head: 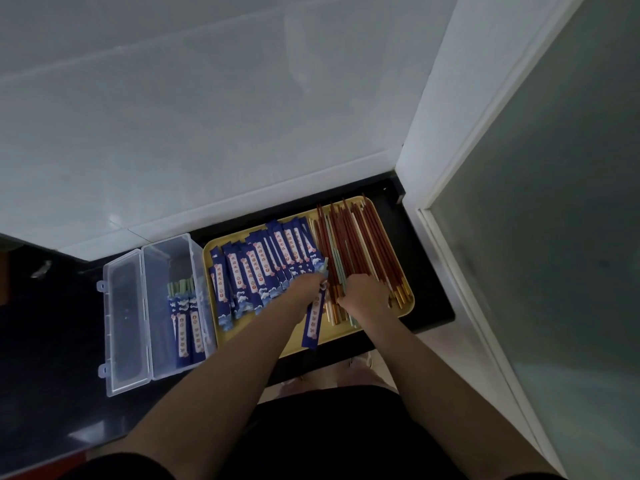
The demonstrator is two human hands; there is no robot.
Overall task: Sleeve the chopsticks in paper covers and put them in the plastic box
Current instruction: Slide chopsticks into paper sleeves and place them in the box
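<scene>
Chopsticks point(360, 244), loose red and pale sticks at 3 o'clock on our yellow tray point(408, 303), meet our curled right hand point(367, 294), grasp unclear, while our left hand point(308, 284) pinches a blue paper cover point(316, 320), pending insertion.

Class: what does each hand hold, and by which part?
The left hand grips a blue paper cover by its upper end. The right hand rests on the loose chopsticks; its grip cannot be told.

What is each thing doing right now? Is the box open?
Box: open, lid flat to its left, a few sleeved pairs inside.
Covers: empty, piled on the tray's left.
Chopsticks: bare, heaped on the tray's right.
Tray: flat on the counter.
Left hand: holds one cover.
Right hand: on the chopsticks, grip hidden.
</scene>
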